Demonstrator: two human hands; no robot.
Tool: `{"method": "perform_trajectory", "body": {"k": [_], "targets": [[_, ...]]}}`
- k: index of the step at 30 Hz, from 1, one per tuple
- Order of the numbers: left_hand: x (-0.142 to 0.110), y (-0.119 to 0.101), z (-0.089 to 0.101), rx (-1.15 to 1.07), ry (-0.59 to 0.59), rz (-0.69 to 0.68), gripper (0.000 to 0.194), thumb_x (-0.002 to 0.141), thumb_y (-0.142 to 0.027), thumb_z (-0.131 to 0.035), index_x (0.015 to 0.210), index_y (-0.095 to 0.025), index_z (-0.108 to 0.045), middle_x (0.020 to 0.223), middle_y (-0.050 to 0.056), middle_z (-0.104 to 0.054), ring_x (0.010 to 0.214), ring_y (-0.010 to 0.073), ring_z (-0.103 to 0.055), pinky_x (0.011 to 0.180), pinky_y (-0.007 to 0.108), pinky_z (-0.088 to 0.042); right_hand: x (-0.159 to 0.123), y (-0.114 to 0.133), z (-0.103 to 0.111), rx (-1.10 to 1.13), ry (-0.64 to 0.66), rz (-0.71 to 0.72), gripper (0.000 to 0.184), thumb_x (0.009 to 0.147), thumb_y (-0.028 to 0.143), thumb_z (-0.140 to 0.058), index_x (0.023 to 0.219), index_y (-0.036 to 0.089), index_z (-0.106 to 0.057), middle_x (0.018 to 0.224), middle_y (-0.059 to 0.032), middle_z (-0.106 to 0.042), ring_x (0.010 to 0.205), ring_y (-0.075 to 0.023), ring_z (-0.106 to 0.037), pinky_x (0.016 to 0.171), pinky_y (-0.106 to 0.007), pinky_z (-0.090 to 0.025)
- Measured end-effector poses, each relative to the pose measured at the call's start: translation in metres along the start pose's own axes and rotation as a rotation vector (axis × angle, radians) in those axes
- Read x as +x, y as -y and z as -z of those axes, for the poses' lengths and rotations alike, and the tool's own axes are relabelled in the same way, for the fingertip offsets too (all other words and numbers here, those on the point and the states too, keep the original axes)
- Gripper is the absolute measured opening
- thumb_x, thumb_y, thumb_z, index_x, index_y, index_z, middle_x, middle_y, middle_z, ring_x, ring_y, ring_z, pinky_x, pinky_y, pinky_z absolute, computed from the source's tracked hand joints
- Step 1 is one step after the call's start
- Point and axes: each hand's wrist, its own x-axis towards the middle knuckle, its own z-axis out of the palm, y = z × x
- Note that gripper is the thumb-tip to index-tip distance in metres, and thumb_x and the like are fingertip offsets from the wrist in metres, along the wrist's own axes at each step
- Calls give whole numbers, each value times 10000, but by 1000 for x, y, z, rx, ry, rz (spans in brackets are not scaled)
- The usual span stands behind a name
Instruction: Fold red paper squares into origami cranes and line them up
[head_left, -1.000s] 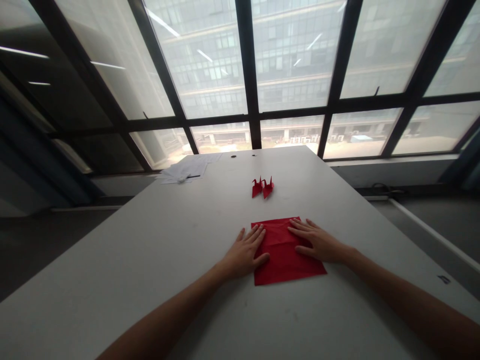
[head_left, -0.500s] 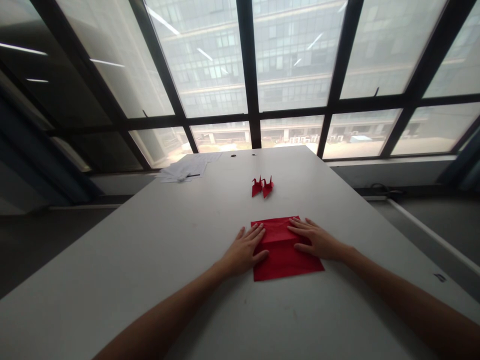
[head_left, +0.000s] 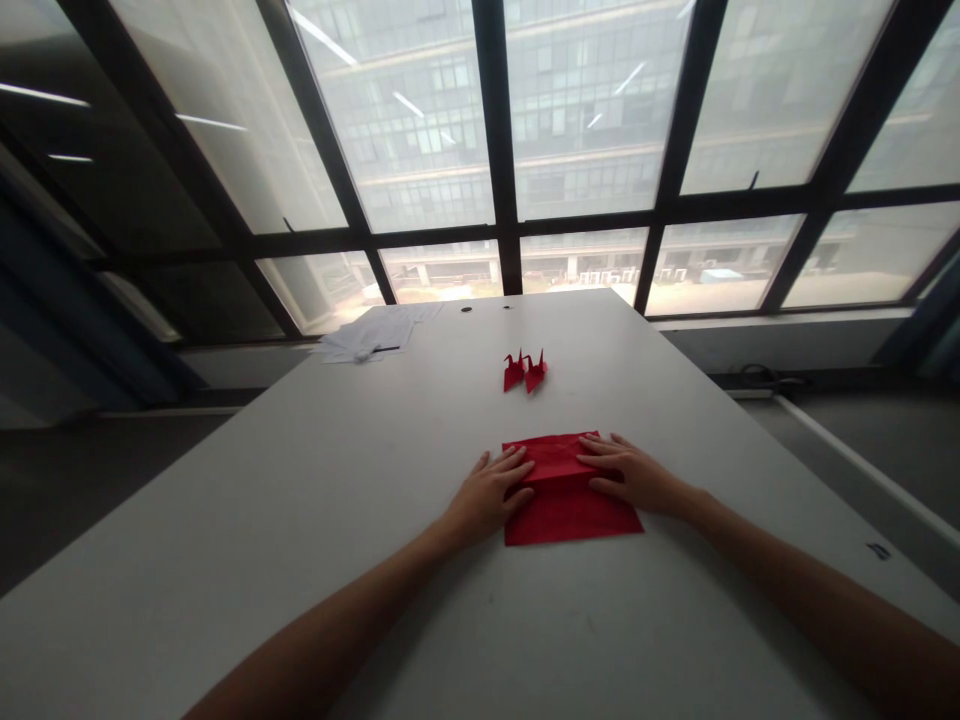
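Observation:
A red sheet of paper (head_left: 570, 500) lies flat on the white table (head_left: 337, 500) in front of me. My left hand (head_left: 487, 495) rests on its left edge, fingers spread and flat, thumb on the paper. On the sheet's upper right part lies my right hand (head_left: 634, 478), fingers stretched out flat. Farther back on the table stand two small red folded paper cranes (head_left: 525, 372), side by side, apart from both hands.
A loose pile of white papers (head_left: 371, 337) with a dark pen lies at the table's far left corner. Two small dark holes (head_left: 485, 307) mark the table's far edge. Large windows with dark frames stand behind the table.
Both hands have slid slightly back toward the far side of the sheet, and the red sheet looks shorter at its near edge. The view has tilted a little.

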Motion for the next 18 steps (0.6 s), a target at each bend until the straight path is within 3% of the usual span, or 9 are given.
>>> {"method": "perform_trajectory", "body": {"k": [5, 13, 16, 18], "targets": [[2, -1, 3, -16, 3, -4, 370, 1028, -339, -421, 1368, -365, -565, 1531, -9, -446, 1448, 208, -373, 1210, 503, -194, 0, -4, -1, 21, -19, 19, 399, 997, 472, -454, 1345, 346, -602, 1544, -35, -417, 1453, -292, -344, 1198, -562, -164], [2, 8, -5, -45, -29, -48, 385, 1014, -257, -430, 1354, -346, -586, 1521, -26, -453, 1461, 213, -350, 1227, 499, -189, 1, -6, -4, 11, -60, 35, 363, 1004, 419, -441, 1280, 340, -662, 1498, -31, -488, 1412, -283, -417, 1189, -546, -220], [3, 8, -6, -126, -82, -119, 361, 1015, -236, -425, 1287, -322, -646, 1444, -11, -553, 1404, 207, -444, 1219, 468, -247, 0, -3, -3, 84, -155, 68, 299, 975, 381, -505, 1122, 303, -753, 1346, -61, -644, 1291, -287, -549, 1158, -534, -293], [3, 7, -5, -212, -150, -135, 328, 1018, -256, -433, 1212, -292, -695, 1340, 15, -647, 1309, 215, -553, 1170, 441, -348, -2, 0, -1, 195, -251, 92, 251, 951, 353, -545, 1004, 255, -770, 1185, -87, -724, 1145, -272, -633, 1083, -494, -402]]}}
